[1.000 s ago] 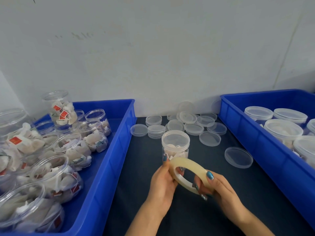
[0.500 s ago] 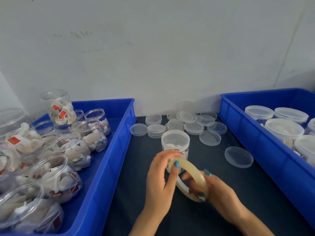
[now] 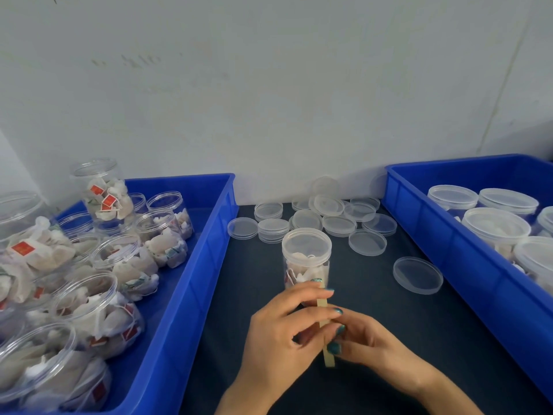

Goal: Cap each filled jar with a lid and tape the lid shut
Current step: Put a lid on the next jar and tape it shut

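Both hands are holding the tape roll point(image 3: 323, 305) in the middle, close to the body. The left hand point(image 3: 284, 333) is curling its fingers round one side of the roll. The right hand point(image 3: 368, 342) is gripping it from the other side. The roll is standing on its thin edge between them, so only a narrow yellow strip is showing. I think the hands are holding it this way to find the loose end and pull some tape off.

The jar point(image 3: 306, 265) is standing upright on the dark table point(image 3: 254, 280), just beyond the fingertips point(image 3: 326, 291). I cannot tell if they are touching it. Its lid point(image 3: 306, 245) is sitting on top, and no tape is showing on it yet. It is probably waiting this close so the tape only has a short way to go.

Left of the left hand, a blue bin point(image 3: 191, 295) is holding many open jars point(image 3: 89, 295), full and without lids. Right of the right hand, a second blue bin point(image 3: 449, 250) is holding jars with lids on point(image 3: 495, 226). Beyond the jar, loose lids point(image 3: 323, 217) are lying in a heap, and 1 lid point(image 3: 417, 275) is lying alone beyond the right hand.

The 2 bins are making a lane. Bare table is lying round the jar for turning it, but wide elbows could bump the blue rims.
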The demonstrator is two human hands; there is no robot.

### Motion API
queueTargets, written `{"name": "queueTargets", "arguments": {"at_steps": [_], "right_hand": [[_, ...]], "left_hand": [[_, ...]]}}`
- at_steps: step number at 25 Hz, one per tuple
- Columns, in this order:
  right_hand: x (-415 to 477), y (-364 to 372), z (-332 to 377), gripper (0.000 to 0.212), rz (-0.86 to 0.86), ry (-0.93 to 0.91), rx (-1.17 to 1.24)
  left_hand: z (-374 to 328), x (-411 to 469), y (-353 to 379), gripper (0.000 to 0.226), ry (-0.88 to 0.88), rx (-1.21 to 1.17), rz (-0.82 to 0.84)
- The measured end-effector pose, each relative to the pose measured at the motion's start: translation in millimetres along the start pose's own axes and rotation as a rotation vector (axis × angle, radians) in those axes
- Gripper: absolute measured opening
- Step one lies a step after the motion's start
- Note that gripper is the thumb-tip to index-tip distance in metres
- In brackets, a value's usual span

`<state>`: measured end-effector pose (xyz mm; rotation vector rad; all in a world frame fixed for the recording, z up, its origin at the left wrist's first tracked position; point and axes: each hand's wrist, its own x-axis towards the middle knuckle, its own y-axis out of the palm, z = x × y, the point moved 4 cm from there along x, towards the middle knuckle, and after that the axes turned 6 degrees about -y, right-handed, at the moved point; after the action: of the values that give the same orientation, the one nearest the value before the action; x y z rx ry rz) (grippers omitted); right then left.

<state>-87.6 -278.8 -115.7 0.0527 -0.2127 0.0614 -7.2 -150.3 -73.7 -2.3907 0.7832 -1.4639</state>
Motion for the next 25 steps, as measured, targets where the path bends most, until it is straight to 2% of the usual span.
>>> {"name": "queueTargets", "arguments": {"at_steps": [4, 7, 9, 11, 14, 16, 20, 22, 25], "right_hand": [[-1, 8, -2, 0.018, -0.012, 0.013, -0.188], [0, 12, -3, 0.026, -0.083, -0.03, -0.251], [-1, 13, -2, 0.037, -0.13, -0.044, -0.362], [-5, 7, -1, 0.044, -0.27, -0.057, -0.613], [-14, 6, 10, 0.025, -0.522, -0.169, -1.181], [-13, 8, 17, 0.024, -0.566, -0.225, -1.391], [-9, -1, 26, 0.028, -0.596, -0.285, -1.614], [-6, -15, 32, 0.03, -0.68, -0.278, -1.687], [-2, -41, 43, 0.047, -0.841, -0.212, -1.725]], "left_hand": [[2, -2, 4, 0.01, -0.126, -0.099, -0.033], [2, 0, 4, 0.001, -0.193, -0.09, -0.091], [3, 1, 0, 0.013, -0.251, -0.097, -0.126], [2, 1, -2, 0.02, -0.276, -0.097, -0.139], [0, -3, -2, 0.018, -0.272, -0.048, -0.162], [5, -3, -3, 0.02, -0.316, 0.038, -0.198], [16, 5, -8, 0.027, -0.4, 0.104, -0.26], [23, 8, -13, 0.023, -0.455, 0.023, -0.313], [40, 10, -21, 0.018, -0.531, -0.067, -0.418]]}}
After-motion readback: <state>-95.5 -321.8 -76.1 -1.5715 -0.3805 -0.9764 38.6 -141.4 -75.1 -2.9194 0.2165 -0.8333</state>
